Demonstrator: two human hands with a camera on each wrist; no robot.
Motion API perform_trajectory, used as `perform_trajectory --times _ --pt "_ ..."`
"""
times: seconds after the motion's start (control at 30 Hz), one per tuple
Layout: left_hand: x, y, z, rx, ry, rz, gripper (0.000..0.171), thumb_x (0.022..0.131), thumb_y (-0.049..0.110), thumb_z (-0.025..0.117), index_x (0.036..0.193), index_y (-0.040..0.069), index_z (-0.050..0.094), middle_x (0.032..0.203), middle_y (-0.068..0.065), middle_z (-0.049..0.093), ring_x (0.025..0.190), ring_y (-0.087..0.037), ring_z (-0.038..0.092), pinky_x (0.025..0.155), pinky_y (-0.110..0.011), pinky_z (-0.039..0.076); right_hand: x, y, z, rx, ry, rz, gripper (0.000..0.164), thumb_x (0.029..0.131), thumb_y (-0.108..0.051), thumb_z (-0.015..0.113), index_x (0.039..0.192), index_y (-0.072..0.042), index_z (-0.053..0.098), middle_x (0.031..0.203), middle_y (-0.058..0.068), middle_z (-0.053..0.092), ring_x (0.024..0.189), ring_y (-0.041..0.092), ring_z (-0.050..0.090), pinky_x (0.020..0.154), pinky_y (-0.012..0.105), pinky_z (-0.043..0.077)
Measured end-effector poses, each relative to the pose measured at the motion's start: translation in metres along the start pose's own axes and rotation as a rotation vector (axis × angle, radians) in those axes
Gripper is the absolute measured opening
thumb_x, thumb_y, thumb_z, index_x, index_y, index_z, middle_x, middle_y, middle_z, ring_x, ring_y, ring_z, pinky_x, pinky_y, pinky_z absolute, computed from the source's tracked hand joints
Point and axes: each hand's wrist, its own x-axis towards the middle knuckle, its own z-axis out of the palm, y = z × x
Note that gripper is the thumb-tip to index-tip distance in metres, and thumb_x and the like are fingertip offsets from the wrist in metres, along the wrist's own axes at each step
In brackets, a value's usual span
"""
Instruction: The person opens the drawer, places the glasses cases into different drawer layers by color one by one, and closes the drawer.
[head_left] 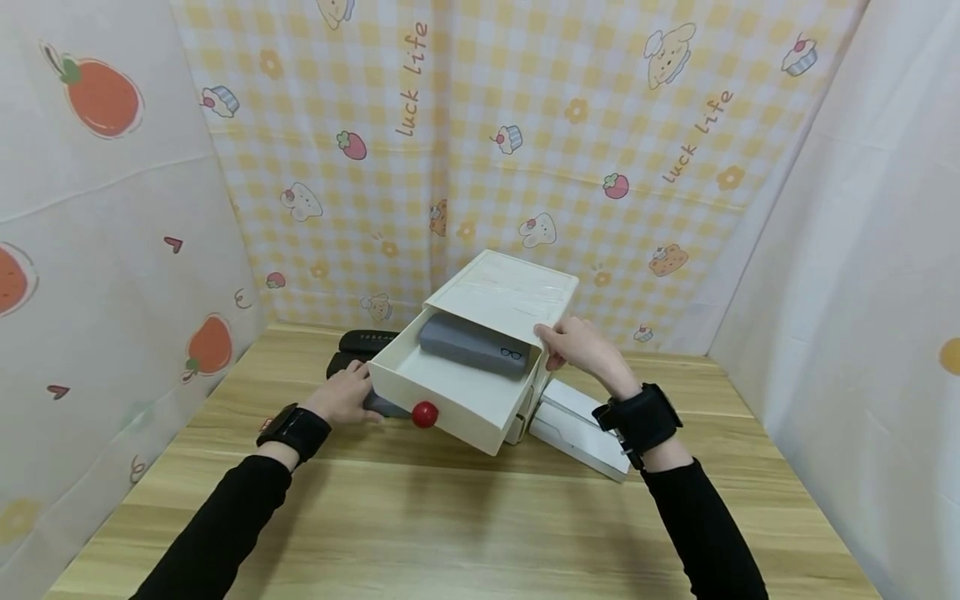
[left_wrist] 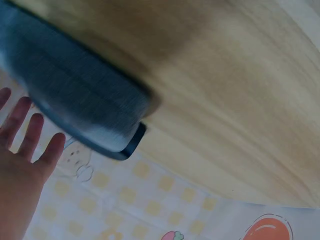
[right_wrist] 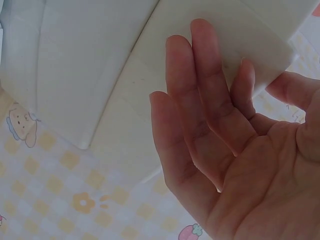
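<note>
A cream drawer unit (head_left: 517, 287) stands mid-table with its upper drawer (head_left: 442, 421) pulled out. A round red knob (head_left: 425, 414) is on the drawer front. Inside lies a grey glasses case (head_left: 468, 346) with a small spectacles print. My right hand (head_left: 588, 346) pinches the unit's top front right corner between thumb and finger, its other fingers loosely bent in the right wrist view. By the drawer's front left corner is my left hand (head_left: 347, 396), fingers spread and holding nothing. Beside it, partly beneath the drawer, sits another grey case (left_wrist: 80, 85), dark-rimmed.
Black cases (head_left: 365, 340) lie behind my left hand, partly hidden by the drawer. White flat boxes (head_left: 581, 429) rest right of the unit, beneath my right wrist. The wooden table (head_left: 465, 533) is bounded by a patterned curtain (head_left: 510, 100) at the back and cloth at both sides.
</note>
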Motion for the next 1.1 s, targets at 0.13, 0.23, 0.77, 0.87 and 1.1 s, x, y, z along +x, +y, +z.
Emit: perform_trajectory --times 0.13,0.23,0.77,0.87,1.1 --pt "0.002 -0.001 0.007 0.012 -0.007 -0.021 0.086 0.066 0.051 0.080 0.131 0.003 0.052 0.126 -0.019 0.052 0.108 -0.034 0.046 0.087 -0.052 0.045 0.001 0.001 0.001 0.007 -0.005 -0.003 0.048 0.101 -0.040 0.040 0.080 -0.004 0.063 0.080 0.010 0.072 0.072 0.016 0.068 0.086 0.043 0.050" --pt "0.003 -0.001 0.011 0.006 -0.010 -0.041 0.087 0.066 0.052 0.080 0.132 0.004 0.051 0.129 -0.021 0.050 0.111 -0.035 0.045 0.089 -0.055 0.042 0.001 0.001 0.001 0.005 -0.004 -0.005 0.048 0.101 -0.040 0.040 0.079 -0.004 0.063 0.079 0.011 0.072 0.072 0.016 0.068 0.086 0.043 0.050" --pt "0.009 -0.004 0.028 0.024 -0.013 -0.065 0.095 0.069 0.059 0.075 0.137 0.002 0.043 0.126 -0.022 0.050 0.108 -0.035 0.043 0.087 -0.057 0.041 0.001 0.001 0.001 0.004 -0.003 -0.004 0.048 0.101 -0.039 0.040 0.079 -0.003 0.062 0.077 0.010 0.071 0.069 0.015 0.068 0.084 0.042 0.051" --pt "0.007 -0.005 0.033 0.020 -0.016 -0.065 0.095 0.072 0.060 0.071 0.140 0.001 0.040 0.131 -0.026 0.047 0.115 -0.039 0.045 0.089 -0.058 0.043 0.000 0.001 0.001 0.014 -0.003 -0.006 0.048 0.101 -0.039 0.040 0.079 -0.003 0.062 0.076 0.010 0.071 0.070 0.016 0.067 0.083 0.041 0.051" --pt "0.004 -0.007 0.036 -0.013 -0.015 -0.057 0.090 0.076 0.062 0.066 0.141 0.003 0.042 0.131 -0.025 0.053 0.118 -0.040 0.053 0.094 -0.062 0.042 0.000 0.000 0.001 0.009 -0.003 -0.009 0.049 0.101 -0.040 0.040 0.079 -0.003 0.063 0.076 0.009 0.070 0.070 0.015 0.066 0.083 0.040 0.051"
